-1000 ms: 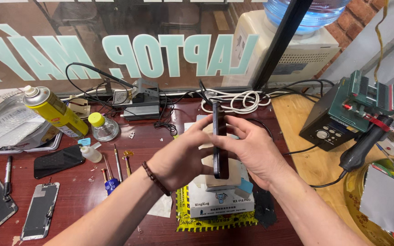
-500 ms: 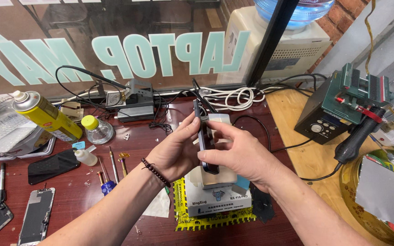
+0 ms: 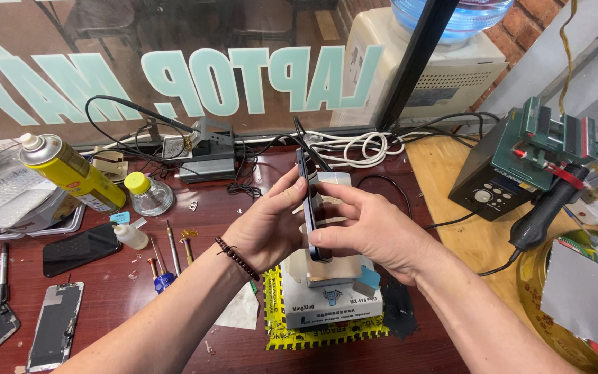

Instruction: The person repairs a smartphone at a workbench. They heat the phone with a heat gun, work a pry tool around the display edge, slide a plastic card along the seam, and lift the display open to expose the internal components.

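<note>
A dark smartphone stands on edge in front of me, upright and seen from its thin side. My left hand, with a bead bracelet at the wrist, presses its fingers against the phone's left face. From the other side my right hand grips the phone, thumb and fingers along its right face. Under the hands sits a white box-shaped heating station on a yellow mat.
A yellow spray can, a small glass bottle and screwdrivers lie at left, with phone screens near the front edge. A hot-air rework station stands at right. Cables run along the window.
The view has shifted a little, so the hands and phone sit lower and more central. Both hands keep hold of the upright phone, and the fingers have shifted slightly along its edge.
</note>
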